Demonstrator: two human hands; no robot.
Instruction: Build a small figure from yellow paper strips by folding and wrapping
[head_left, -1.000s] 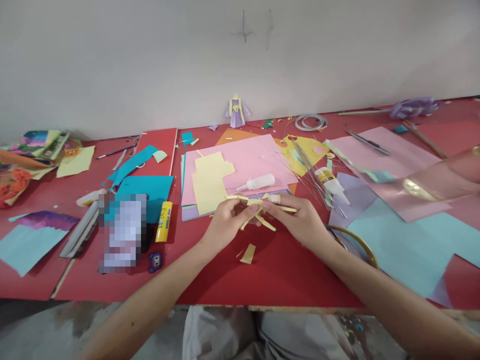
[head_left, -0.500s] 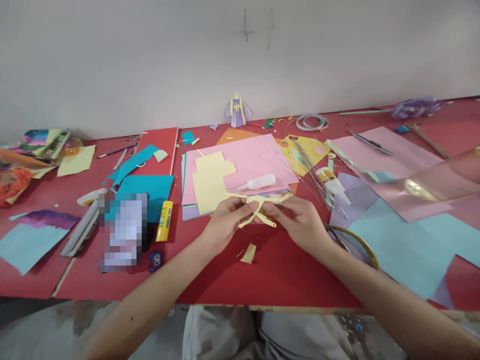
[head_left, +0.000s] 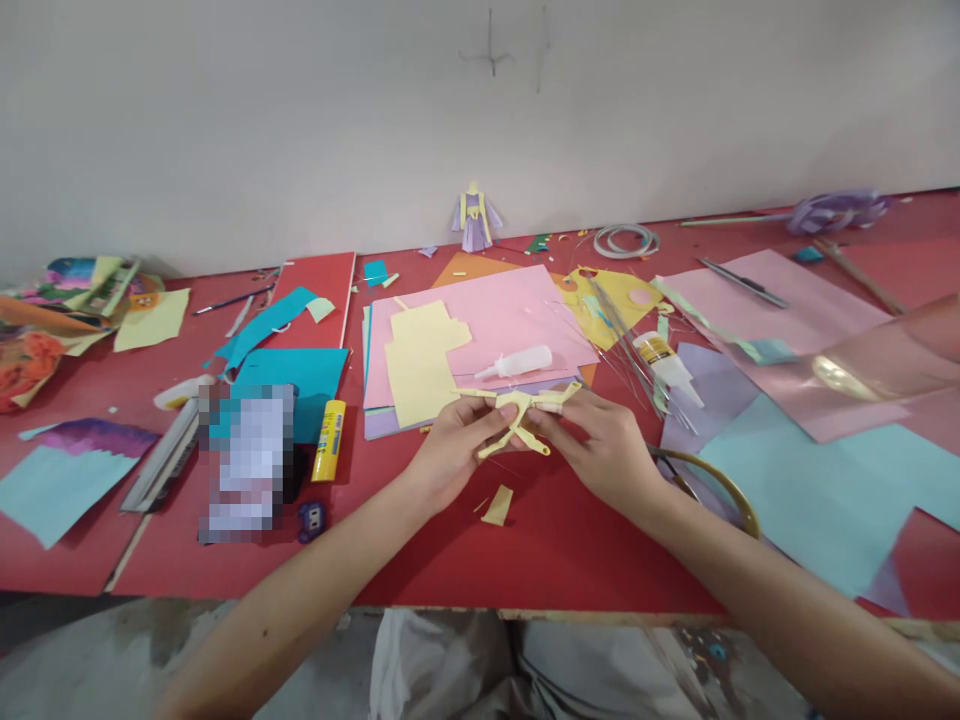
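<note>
Red covers the whole desk (head_left: 570, 540), which runs from the left edge to the right edge under a plain wall. We note a light blue sheet (head_left: 825, 480) at the front right corner and a pink sheet (head_left: 502, 315) on a paper stack at mid-desk. A pale yellow sheet (head_left: 420, 365) lies on the left part of that stack. A teal sheet (head_left: 300, 375) lies just left of the stack.

We locate the left hand (head_left: 450, 450) and the right hand (head_left: 607, 450) near the middle of the front edge, directly in front of the stack. Both hands grip one yellow paper cut-out (head_left: 517, 415), a thin branched shape held between them just above the desk surface. The left thumb and fingers are pinched closed on its left side. The right fingers are pinched closed on its right side.

We find a white squeeze bottle (head_left: 517, 362) lying on the pink sheet, just behind the cut-out. A yellow glue stick (head_left: 328, 440) lies left of the left hand, beside the teal sheet. A small yellow scrap (head_left: 496, 505) rests on the bare desk below the hands, toward the front edge.
</note>
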